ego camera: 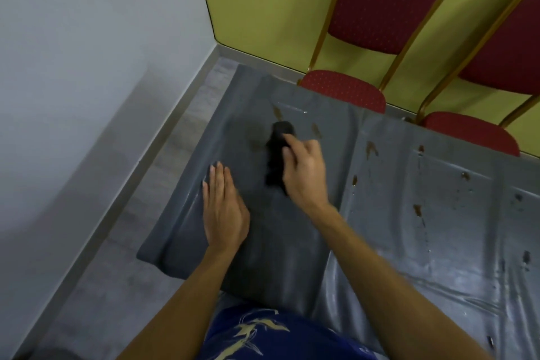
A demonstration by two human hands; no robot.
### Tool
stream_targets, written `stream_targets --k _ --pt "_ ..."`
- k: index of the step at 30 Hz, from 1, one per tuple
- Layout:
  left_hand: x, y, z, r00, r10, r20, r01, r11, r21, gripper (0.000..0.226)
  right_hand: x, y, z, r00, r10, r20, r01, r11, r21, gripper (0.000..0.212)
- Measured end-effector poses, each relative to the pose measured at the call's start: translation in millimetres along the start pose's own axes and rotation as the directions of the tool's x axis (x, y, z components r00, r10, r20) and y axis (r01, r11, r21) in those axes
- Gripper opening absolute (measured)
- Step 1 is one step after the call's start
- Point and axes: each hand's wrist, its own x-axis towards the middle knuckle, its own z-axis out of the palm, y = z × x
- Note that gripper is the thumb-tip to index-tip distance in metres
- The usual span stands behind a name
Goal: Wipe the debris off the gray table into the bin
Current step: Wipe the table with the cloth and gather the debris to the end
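Observation:
The gray table (394, 242) is covered by a wrinkled gray plastic sheet and fills the middle and right of the head view. My right hand (304, 169) grips a dark cloth (276, 152) and presses it on the table near its far left part. Flat on the sheet by the left edge lies my left hand (223, 207), fingers together, holding nothing. Brown smears (371, 149) and wet drops dot the sheet, mostly to the right of the cloth. No bin is in view.
Two red padded chairs (344, 90) with gold frames stand against the yellow wall beyond the table's far edge. A white wall and a strip of gray floor (175, 140) run along the table's left side. My blue patterned shirt (263, 336) shows at the bottom.

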Motion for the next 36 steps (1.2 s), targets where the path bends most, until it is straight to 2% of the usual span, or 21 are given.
stream_targets --k 2,4,9,11,13,15,17,18,20,23,26,29,31,33,36 --pt "-2 -3 2 1.0 0.016 -0.003 -0.016 0.999 0.028 0.057 0 -19 36 0.987 -0.099 0.128 0.105 0.994 -0.035 0.04" --pt "-3 -6 4 0.999 0.037 -0.009 -0.037 0.998 0.053 0.057 -2 -27 62 0.948 -0.174 0.266 0.221 0.962 -0.159 0.047" --pt "-2 -8 6 1.0 0.017 -0.006 -0.016 0.998 0.053 0.055 22 -11 52 0.905 -0.255 0.34 0.336 0.919 -0.205 0.036" --pt "-2 -7 5 1.0 0.008 -0.009 -0.008 1.0 0.026 0.054 40 9 36 0.94 -0.18 0.289 0.26 0.927 -0.271 0.039" --pt "-1 -5 5 1.0 0.002 -0.013 -0.002 1.0 0.002 0.053 59 30 17 0.984 0.008 0.179 0.053 0.941 -0.333 0.042" --pt "-1 -3 6 1.0 0.001 -0.026 -0.001 1.0 -0.007 0.053 72 43 2 0.98 0.184 0.08 -0.15 0.937 -0.316 0.039" --pt "-1 -2 6 0.999 -0.002 -0.037 0.001 1.0 -0.024 0.053 78 37 0 0.968 0.243 0.055 -0.223 0.943 -0.249 0.035" --pt "0 0 6 0.999 -0.005 -0.04 0.004 0.999 -0.043 0.054 78 27 5 0.975 0.217 0.056 -0.2 0.955 -0.218 0.034" --pt "10 6 7 0.999 -0.012 -0.052 0.008 0.996 -0.084 0.056 70 2 24 0.991 0.081 0.104 -0.064 0.985 -0.16 0.034" --pt "35 16 9 0.996 0.036 -0.085 -0.045 0.994 -0.101 0.056 56 -29 61 0.963 -0.108 0.249 0.155 0.972 -0.176 0.035" --pt "49 13 12 0.998 0.038 -0.04 -0.041 0.996 -0.074 0.06 60 -39 74 0.915 -0.129 0.382 0.222 0.952 -0.209 0.043" --pt "48 8 17 0.998 0.023 -0.054 -0.024 1.0 -0.02 0.054 86 -21 65 0.91 -0.139 0.391 0.251 0.935 -0.252 0.036" --pt "49 9 18 0.998 0.025 -0.057 -0.026 0.999 -0.022 0.053 114 3 51 0.945 -0.049 0.322 0.155 0.937 -0.312 0.035" --pt "49 12 15 0.999 0.022 -0.043 -0.024 0.999 -0.039 0.054 142 25 32 0.971 0.089 0.221 -0.006 0.937 -0.349 0.035" --pt "55 22 9 0.999 0.024 -0.046 -0.026 0.998 -0.055 0.061 170 27 20 0.959 0.242 0.146 -0.187 0.93 -0.316 0.035"
